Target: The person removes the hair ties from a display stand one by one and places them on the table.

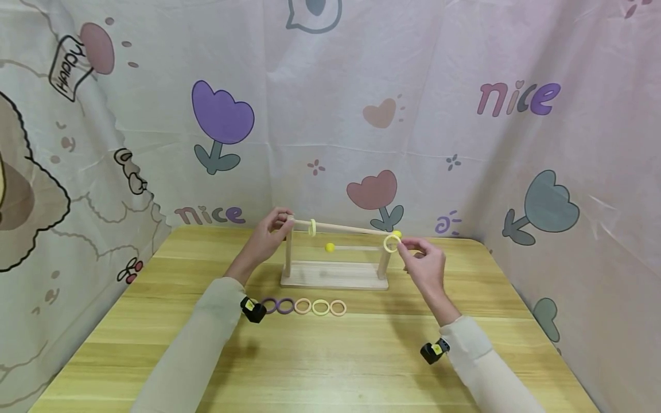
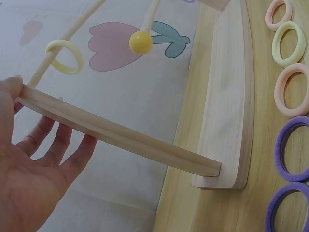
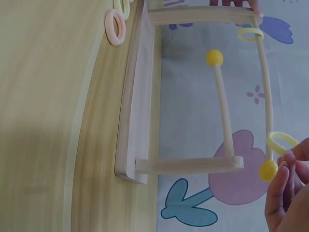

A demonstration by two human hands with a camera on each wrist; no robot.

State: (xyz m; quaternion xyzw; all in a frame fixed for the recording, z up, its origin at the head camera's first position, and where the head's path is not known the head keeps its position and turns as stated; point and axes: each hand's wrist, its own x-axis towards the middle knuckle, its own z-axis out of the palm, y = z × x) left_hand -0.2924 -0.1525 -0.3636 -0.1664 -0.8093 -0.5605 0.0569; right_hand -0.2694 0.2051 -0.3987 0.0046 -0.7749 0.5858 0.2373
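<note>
A wooden stand (image 1: 335, 275) has two posts and two rods tipped with yellow balls. My left hand (image 1: 265, 236) grips the top of its left post (image 2: 120, 133), thumb at the end and fingers behind. One pale yellow hair tie (image 2: 69, 60) hangs round the upper rod (image 1: 351, 228) near that post. My right hand (image 1: 427, 265) pinches another pale yellow hair tie (image 3: 282, 141) between thumb and fingers, beside the upper rod's yellow ball (image 3: 268, 170). Whether the rod passes through this one, I cannot tell. The lower rod (image 3: 223, 106) bears no hair tie.
In front of the stand, a row of hair ties lies on the wooden table (image 1: 361, 355): purple (image 1: 286, 306), peach (image 1: 338, 308) and pale yellow (image 1: 321, 307). My left wrist partly covers the row's left end. A printed curtain (image 1: 320, 115) hangs behind the table.
</note>
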